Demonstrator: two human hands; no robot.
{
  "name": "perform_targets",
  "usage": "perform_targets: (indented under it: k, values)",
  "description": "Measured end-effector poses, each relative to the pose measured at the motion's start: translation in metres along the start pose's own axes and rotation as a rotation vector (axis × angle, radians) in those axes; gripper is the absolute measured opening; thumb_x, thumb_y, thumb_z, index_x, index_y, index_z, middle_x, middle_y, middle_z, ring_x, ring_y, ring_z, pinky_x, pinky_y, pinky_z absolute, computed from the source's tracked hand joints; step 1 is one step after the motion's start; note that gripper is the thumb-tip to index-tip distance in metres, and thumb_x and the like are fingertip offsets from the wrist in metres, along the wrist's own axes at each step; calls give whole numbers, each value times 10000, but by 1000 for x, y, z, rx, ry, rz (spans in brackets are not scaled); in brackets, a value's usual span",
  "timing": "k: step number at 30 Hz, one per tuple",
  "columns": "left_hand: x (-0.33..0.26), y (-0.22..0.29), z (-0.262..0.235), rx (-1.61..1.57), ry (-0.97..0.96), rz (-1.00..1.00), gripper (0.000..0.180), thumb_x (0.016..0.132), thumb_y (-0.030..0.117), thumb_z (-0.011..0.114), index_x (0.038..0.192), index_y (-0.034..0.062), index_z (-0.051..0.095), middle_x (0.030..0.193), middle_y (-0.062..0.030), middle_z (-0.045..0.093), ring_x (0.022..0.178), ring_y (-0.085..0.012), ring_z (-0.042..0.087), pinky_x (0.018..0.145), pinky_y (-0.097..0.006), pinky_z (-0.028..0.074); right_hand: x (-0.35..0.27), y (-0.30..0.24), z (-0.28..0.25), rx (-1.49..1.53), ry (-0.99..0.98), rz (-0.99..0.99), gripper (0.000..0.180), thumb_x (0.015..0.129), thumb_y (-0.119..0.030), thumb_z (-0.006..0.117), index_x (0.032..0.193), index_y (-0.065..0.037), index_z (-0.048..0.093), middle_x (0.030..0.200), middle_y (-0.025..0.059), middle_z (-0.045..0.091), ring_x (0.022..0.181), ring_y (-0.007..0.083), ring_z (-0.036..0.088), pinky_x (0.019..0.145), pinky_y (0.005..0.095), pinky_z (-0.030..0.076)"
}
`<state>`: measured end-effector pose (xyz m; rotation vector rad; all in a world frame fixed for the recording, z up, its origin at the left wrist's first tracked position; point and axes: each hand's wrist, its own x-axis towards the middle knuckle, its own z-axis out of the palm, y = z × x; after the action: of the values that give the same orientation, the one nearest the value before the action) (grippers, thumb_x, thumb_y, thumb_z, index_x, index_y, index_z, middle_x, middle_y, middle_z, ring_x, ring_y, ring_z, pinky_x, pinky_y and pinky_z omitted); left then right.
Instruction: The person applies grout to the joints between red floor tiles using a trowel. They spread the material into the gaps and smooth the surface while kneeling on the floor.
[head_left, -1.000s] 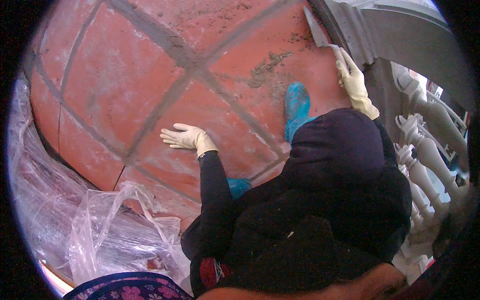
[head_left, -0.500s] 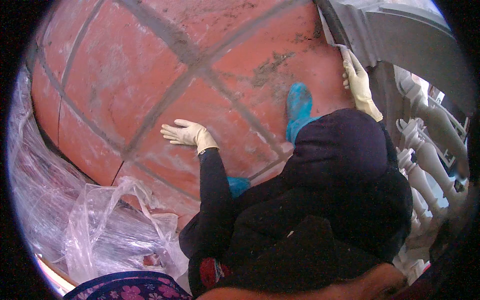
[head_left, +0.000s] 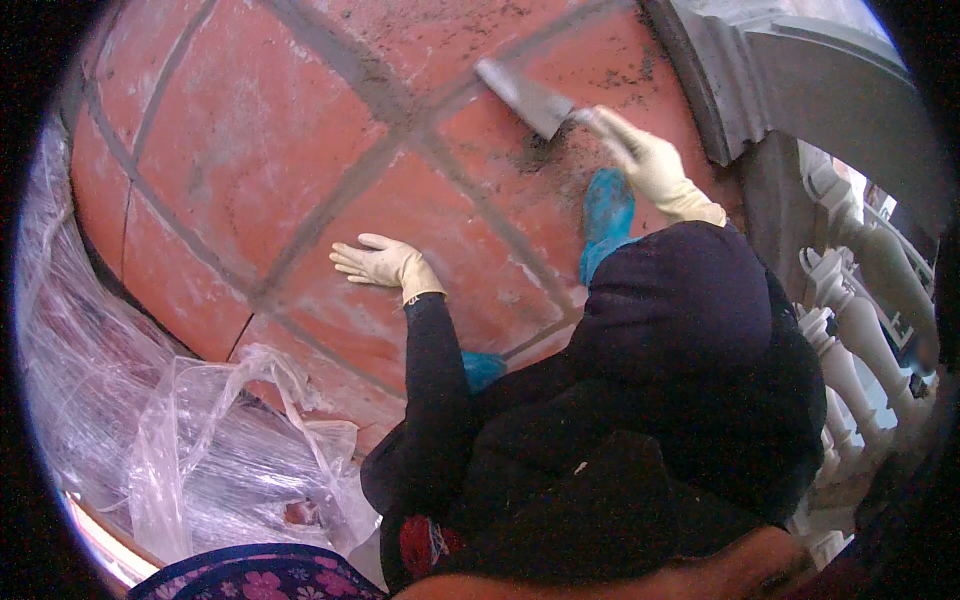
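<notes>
My right hand [head_left: 650, 165], in a cream rubber glove, grips the handle of a trowel [head_left: 522, 97]. The trowel's grey blade is slightly blurred and lies over the red tiles, pointing up and left. Dark crumbs of mortar [head_left: 540, 155] lie around the blade. My left hand [head_left: 380, 262], gloved the same way, rests on a red floor tile [head_left: 400, 215] with its fingers stretched out and nothing in it. Grey mortar joints [head_left: 345, 190] run between the large tiles.
Clear plastic sheeting [head_left: 110, 390] covers something along the left. A grey moulded ledge [head_left: 840, 90] curves at the upper right, with balusters [head_left: 860, 320] below it. My blue boots [head_left: 607, 215] stand on the tiles. Flowered dark fabric [head_left: 255, 578] shows at the bottom.
My right hand has swung the trowel leftward, away from the ledge's foot and onto the tiles. My left hand keeps its place on the tile, and the view has shifted slightly.
</notes>
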<state>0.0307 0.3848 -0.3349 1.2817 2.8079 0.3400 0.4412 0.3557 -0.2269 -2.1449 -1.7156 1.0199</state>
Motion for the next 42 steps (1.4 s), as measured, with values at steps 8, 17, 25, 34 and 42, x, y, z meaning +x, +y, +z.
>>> perform_targets:
  k: [8, 17, 25, 34, 42]
  values:
    - [-1, 2, -3, -22, -20, -31, 550, 1040, 371, 391, 1473, 35, 426, 1569, -189, 355, 1464, -373, 301, 1177, -553, 231, -9, 16, -30, 20, 326, 113, 472, 993, -340, 587, 1435, -188, 519, 1328, 116, 629, 1141, 287, 657, 942, 339, 509]
    - [0, 1, -2, -11, -9, -2, 555, 1040, 374, 386, 1473, 30, 425, 1554, -201, 375, 1452, -387, 319, 1166, -565, 244, -7, 17, -33, 4, 369, 167, 473, 984, -381, 585, 1434, -254, 514, 1213, 147, 666, 1035, 365, 665, 823, 398, 543]
    - [-1, 2, -3, -9, -4, 0, 551, 1039, 365, 394, 1475, 30, 420, 1562, -200, 361, 1454, -384, 316, 1167, -563, 244, -12, 3, -13, -132, 134, 134, 489, 964, -390, 591, 1440, -338, 495, 1077, 150, 700, 930, 374, 684, 783, 448, 542]
    - [-1, 1, -2, -20, 7, 6, 537, 1040, 354, 399, 1457, 19, 442, 1554, -203, 374, 1456, -384, 313, 1170, -561, 244, -10, 22, -26, -110, 251, 167, 496, 973, -419, 583, 1449, -310, 492, 1129, 149, 697, 973, 389, 676, 804, 422, 537]
    - [0, -3, 2, 5, 24, 18, 536, 1037, 355, 409, 1462, 29, 440, 1549, -193, 388, 1451, -383, 323, 1165, -564, 253, 7, 26, -53, -7, 433, 389, 469, 1023, -398, 533, 1428, -161, 542, 1423, 47, 581, 1205, 162, 615, 991, 293, 461]
